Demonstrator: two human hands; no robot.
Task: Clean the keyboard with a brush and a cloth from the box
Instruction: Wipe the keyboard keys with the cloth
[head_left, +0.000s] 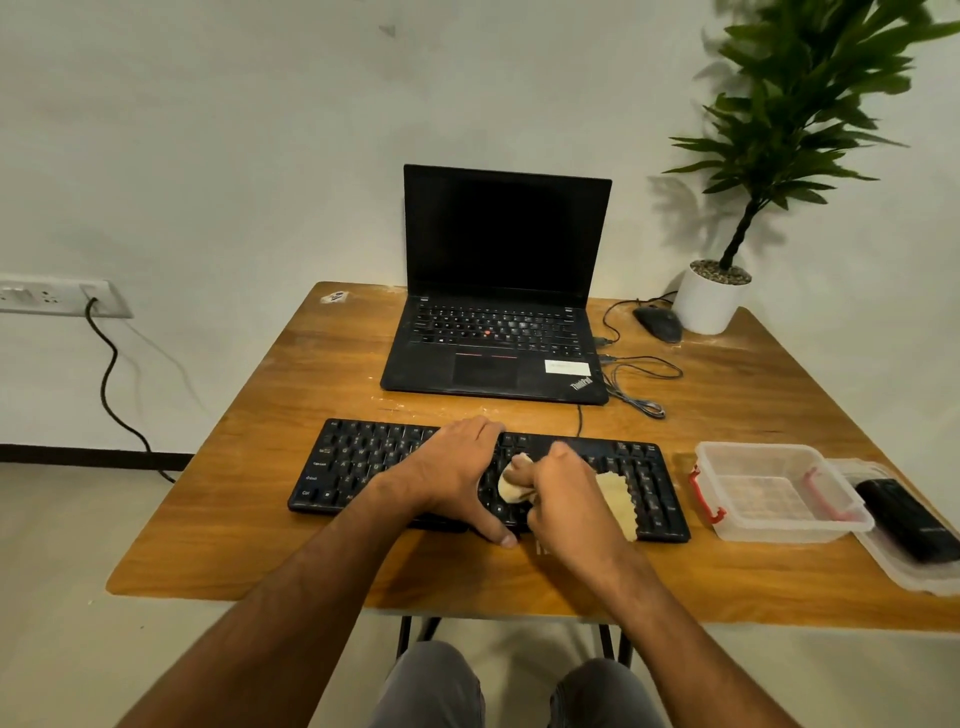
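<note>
A black keyboard (363, 462) lies across the front of the wooden table. My left hand (457, 467) rests flat on its middle keys, thumb hooked over the front edge, holding it down. My right hand (566, 499) is closed around a beige cloth (618, 499) and presses it onto the keys right of centre; a bunched end of the cloth sticks out between the two hands. The clear plastic box (779, 493) with red clips stands open to the right of the keyboard. Its lid (914, 577) lies beside it with a black object (906, 519) on it.
An open black laptop (498, 322) sits behind the keyboard, cables (634, 384) trailing from its right side. A black mouse (657, 322) and a potted plant in a white pot (709, 301) stand at the back right. A wall socket (62, 297) with a cord is at left.
</note>
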